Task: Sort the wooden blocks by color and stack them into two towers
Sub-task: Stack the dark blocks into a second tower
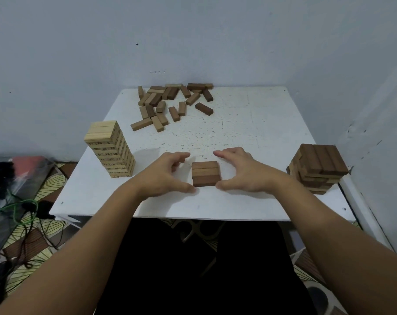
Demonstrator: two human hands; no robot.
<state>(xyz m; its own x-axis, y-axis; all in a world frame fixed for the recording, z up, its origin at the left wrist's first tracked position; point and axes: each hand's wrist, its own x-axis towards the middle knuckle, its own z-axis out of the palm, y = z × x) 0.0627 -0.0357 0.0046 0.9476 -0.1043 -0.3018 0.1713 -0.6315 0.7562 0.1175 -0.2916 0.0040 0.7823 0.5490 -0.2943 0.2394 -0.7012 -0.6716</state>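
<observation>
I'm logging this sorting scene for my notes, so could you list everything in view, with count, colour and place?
Light tower: one, pale wood with printed numbers, left side of the table.
Dark stack: one, brown, right edge of the table.
Small block set: three brown blocks side by side, possibly on more beneath, front centre between the hands.
Loose blocks: a scattered pile, too many to count surely, tan to dark brown, far side.
Table: one, white and speckled, in a corner.
Cables: several, green and black, floor at left.
Left hand: fingers curved, beside the set.
Right hand: fingers curved, beside the set.
</observation>
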